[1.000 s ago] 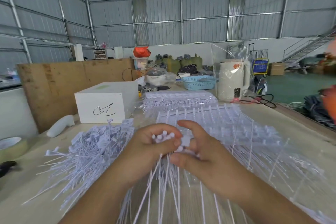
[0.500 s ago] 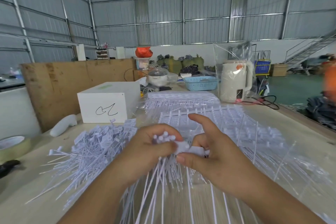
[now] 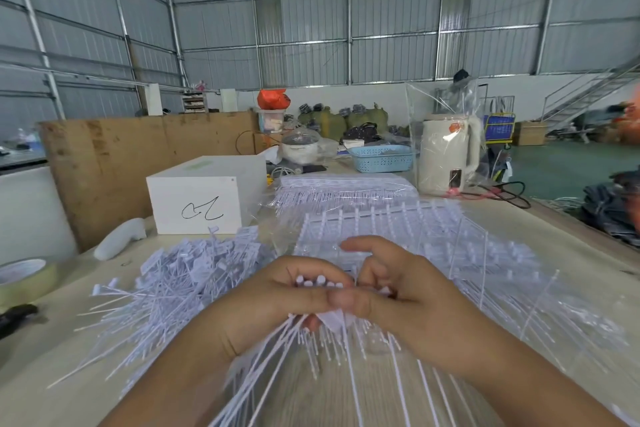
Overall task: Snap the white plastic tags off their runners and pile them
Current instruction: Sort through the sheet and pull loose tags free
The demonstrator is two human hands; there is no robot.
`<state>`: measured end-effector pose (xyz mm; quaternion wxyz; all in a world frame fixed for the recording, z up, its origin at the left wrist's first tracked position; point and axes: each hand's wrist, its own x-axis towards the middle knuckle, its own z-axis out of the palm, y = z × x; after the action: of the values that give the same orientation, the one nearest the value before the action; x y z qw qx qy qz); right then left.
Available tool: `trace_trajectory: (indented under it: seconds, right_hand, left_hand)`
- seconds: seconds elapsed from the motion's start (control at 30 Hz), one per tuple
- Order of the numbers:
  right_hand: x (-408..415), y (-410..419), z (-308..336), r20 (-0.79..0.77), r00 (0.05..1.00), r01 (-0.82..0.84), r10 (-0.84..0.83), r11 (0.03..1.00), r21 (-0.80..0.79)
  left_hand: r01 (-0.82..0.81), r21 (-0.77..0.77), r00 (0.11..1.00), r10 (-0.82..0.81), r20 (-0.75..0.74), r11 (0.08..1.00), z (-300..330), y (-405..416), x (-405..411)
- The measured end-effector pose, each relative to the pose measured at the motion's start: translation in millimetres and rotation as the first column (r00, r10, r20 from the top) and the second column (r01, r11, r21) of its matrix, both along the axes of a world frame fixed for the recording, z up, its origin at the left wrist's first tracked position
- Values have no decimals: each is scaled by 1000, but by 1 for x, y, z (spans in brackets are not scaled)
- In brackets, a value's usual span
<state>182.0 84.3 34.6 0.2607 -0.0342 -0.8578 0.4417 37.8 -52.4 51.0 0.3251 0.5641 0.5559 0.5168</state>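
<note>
Since half a second ago the right hand [image 3: 412, 308] has been drawn closer against the left hand [image 3: 277, 298], its thumb now laid across the left fingertips. A bundle of tags [image 3: 318, 282] is gripped in the left hand, fingers curled round it, heads up, stems fanning down toward the table [image 3: 588, 274]; held so, probably, to keep snapped tags gathered while more are broken off. A white tag piece below the thumbs is pinched by the right hand; index finger is raised and loosely bent, other fingers curled, partly hidden. Finished tags are heaped in a pile [image 3: 180, 274] just left of the hands. Unsnapped runner sheets [image 3: 433, 236] are spread beyond and right, handy for the next pull.
</note>
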Motion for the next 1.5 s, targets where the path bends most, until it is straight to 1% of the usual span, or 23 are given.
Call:
trace_trajectory:
  seconds: [0.07,0.13,0.23,0.3,0.4,0.57,0.67,0.73,0.77,0.8,0.87,0.93,1.0,1.07,1.13,1.2,1.27,1.33,1.43,1.5]
  right_hand:
    - [2,2,2,25,1000,1,-2,1000,13]
    - [3,4,3,36,999,-25,26,999,-34]
    - [3,8,3,34,999,-7,9,998,-58]
    - [1,7,3,2,999,44,-44,997,-67]
    - [-2,2,0,-82,988,118,-127,987,-107]
    - [-9,-10,-3,-198,940,276,-277,961,-34]
    - [-13,-13,-2,-272,881,401,-387,916,-3]
    - [-10,-4,2,-309,822,483,-478,873,-65]
    - [-6,1,5,-316,812,484,-491,869,-107]
    - [-2,6,8,-313,829,441,-463,886,-145]
    - [5,8,12,-268,913,263,-307,946,-188]
    - [5,3,9,-170,979,86,-111,985,-148]
    - [1,-2,3,-70,997,-19,14,998,-67]
    - [-1,-2,-1,-14,999,-37,37,999,-7]
    - [-1,0,-3,12,999,-30,30,999,15]
    - [-1,1,-3,22,1000,-15,14,999,30]
    - [-1,-1,-2,32,999,-8,6,998,58]
    - [-2,0,-2,27,1000,-2,0,996,85]
    - [-1,4,-1,-2,1000,19,-19,994,104]
    - [0,5,-1,-29,999,45,-42,994,96]
  left_hand:
    - [-51,43,998,50,39,998,0,-1,-3]
    - [-104,75,993,99,68,992,1,-2,-3]
    - [-200,97,979,195,61,975,0,1,0]
    - [-257,146,965,246,87,955,-2,6,6]
    - [-359,228,930,327,167,905,-5,13,15]
    - [-472,287,881,432,193,834,-7,22,24]
    - [-558,314,830,524,192,768,-10,25,26]
    - [-597,333,801,566,194,730,-12,26,26]
    - [-602,340,797,571,199,722,-12,26,25]
    - [-602,348,797,569,202,719,-12,25,24]
    - [-597,355,799,569,193,719,-9,24,23]
    - [-555,347,830,527,182,756,-7,21,21]
    - [-448,329,894,427,138,832,-4,17,19]
    - [-324,274,945,321,60,905,-2,13,18]
    - [-229,209,972,235,-3,951,-1,10,15]
    - [-166,162,984,175,-41,973,-1,7,11]
    - [-136,140,988,146,-59,981,-1,6,8]
    - [-177,142,978,190,-85,974,-2,6,7]
    - [-313,169,939,331,-91,935,-4,9,6]
    - [-338,156,932,354,-82,928,-5,10,6]
